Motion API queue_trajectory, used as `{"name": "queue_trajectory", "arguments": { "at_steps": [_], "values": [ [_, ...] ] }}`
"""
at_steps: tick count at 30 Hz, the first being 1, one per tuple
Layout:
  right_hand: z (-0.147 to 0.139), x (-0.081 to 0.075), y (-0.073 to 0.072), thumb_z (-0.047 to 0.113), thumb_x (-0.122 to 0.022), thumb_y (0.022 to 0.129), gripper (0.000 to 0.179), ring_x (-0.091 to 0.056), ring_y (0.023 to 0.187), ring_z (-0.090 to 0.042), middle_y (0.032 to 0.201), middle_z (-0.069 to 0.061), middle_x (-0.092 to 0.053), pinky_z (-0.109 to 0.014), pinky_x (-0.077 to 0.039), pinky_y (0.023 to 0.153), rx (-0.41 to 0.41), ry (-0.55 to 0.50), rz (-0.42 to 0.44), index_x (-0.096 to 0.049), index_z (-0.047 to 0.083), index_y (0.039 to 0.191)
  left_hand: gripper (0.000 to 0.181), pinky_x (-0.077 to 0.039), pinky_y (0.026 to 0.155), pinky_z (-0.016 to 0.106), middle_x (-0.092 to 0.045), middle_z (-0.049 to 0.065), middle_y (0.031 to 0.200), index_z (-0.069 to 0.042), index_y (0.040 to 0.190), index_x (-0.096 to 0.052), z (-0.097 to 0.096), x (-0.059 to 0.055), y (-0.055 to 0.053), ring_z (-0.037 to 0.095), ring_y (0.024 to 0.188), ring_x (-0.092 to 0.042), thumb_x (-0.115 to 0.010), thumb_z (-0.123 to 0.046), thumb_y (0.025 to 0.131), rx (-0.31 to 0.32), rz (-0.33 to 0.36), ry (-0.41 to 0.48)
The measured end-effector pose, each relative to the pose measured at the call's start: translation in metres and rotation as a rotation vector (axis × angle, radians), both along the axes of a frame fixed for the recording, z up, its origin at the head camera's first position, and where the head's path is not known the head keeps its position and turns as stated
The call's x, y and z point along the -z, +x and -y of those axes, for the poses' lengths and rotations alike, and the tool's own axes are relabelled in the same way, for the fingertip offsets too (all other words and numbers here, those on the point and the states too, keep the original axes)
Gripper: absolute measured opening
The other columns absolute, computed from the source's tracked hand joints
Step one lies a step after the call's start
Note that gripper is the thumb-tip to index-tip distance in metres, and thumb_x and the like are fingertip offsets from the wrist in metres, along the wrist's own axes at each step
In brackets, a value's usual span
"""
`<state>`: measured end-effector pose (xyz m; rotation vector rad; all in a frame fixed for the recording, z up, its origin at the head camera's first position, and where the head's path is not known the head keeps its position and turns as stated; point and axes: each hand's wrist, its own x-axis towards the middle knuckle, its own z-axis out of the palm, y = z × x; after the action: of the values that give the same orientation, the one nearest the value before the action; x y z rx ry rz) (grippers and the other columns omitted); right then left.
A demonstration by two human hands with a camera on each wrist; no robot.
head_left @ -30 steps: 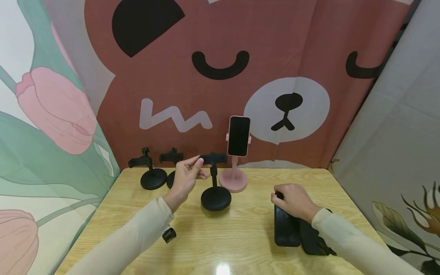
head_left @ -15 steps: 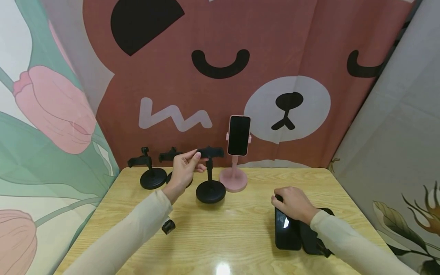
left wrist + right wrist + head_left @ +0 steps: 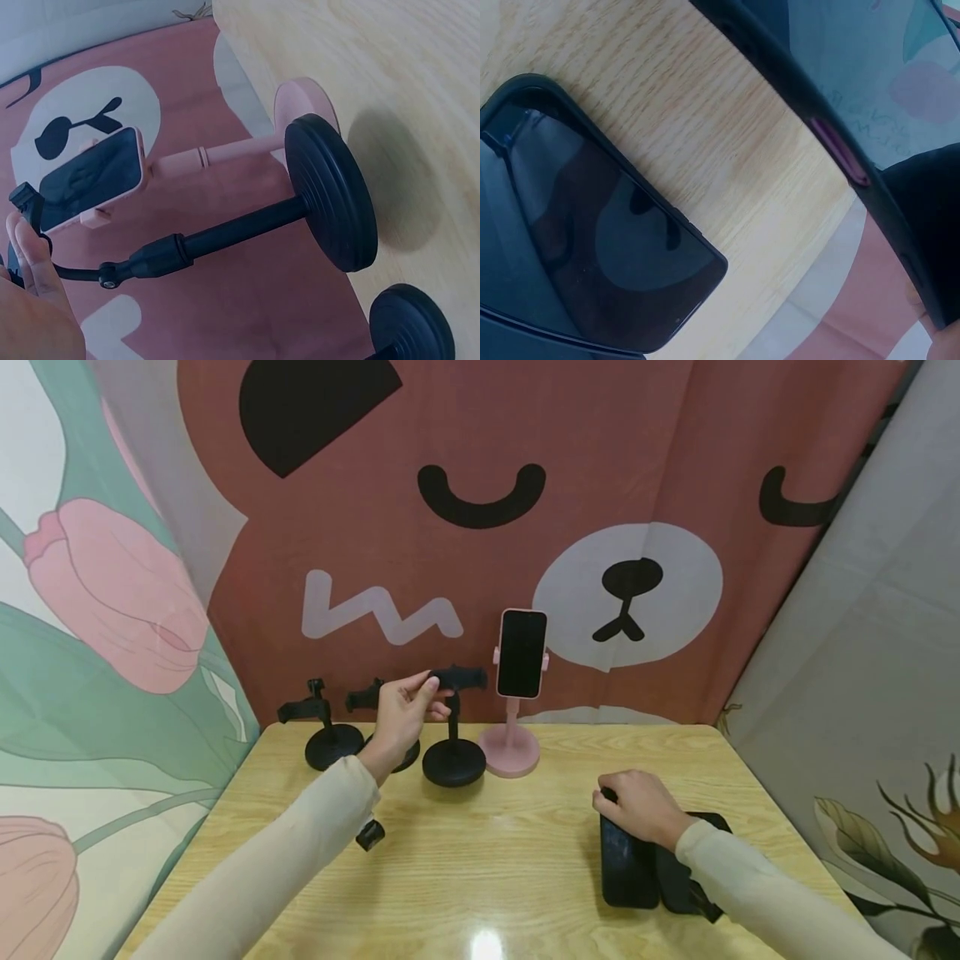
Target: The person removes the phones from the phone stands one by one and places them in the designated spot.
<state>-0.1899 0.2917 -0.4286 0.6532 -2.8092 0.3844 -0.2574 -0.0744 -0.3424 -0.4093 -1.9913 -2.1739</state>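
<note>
My left hand (image 3: 401, 714) pinches the clamp of a black phone stand (image 3: 454, 763) between thumb and fingers. The left wrist view shows this stand's round base (image 3: 330, 193) with its shadow set apart from it on the wood. Just right of it stands a pink phone stand (image 3: 510, 752) bearing a dark-screened phone (image 3: 522, 654). On the right side of the table my right hand (image 3: 641, 806) grips the top end of a black phone (image 3: 628, 868), which is tilted up in the right wrist view. Another black phone (image 3: 622, 217) lies screen up beside it.
Two more black phone stands are at the back left, one (image 3: 333, 746) in full view and one (image 3: 403, 762) partly behind my left hand. The wooden table (image 3: 480, 852) ends at the back against a brown bear-print curtain (image 3: 360, 543).
My left hand has carried the black stand back and slightly left, toward the row of stands. My right hand stays in place, while the phone it holds tilts a little differently.
</note>
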Motion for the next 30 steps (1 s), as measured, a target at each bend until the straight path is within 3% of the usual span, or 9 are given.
{"name": "queue_trajectory", "arguments": {
  "at_steps": [9,30],
  "values": [
    [0.002,0.003,0.0,0.022,-0.059,0.098,0.04,-0.024,0.047,-0.002,0.054,0.012,-0.028,-0.019,-0.023,0.051,0.001,0.014,0.032,-0.043,0.024,0.061,0.046,-0.059,0.063,0.02,-0.07,0.033,0.111,0.004,0.146,-0.048,0.002,-0.001,-0.01,0.004,0.06,-0.069,-0.055,-0.014,0.104,-0.008,0.015,-0.024],
    [0.006,0.013,0.002,0.023,-0.057,0.098,0.041,-0.024,0.047,-0.003,0.053,0.012,-0.03,-0.02,-0.023,0.05,0.018,0.03,0.09,-0.043,0.024,0.06,0.046,-0.057,0.057,0.018,-0.067,0.037,0.115,0.002,0.147,-0.047,-0.002,0.013,-0.028,0.004,0.057,-0.067,-0.055,-0.014,0.104,-0.007,-0.027,-0.135]
  ]
}}
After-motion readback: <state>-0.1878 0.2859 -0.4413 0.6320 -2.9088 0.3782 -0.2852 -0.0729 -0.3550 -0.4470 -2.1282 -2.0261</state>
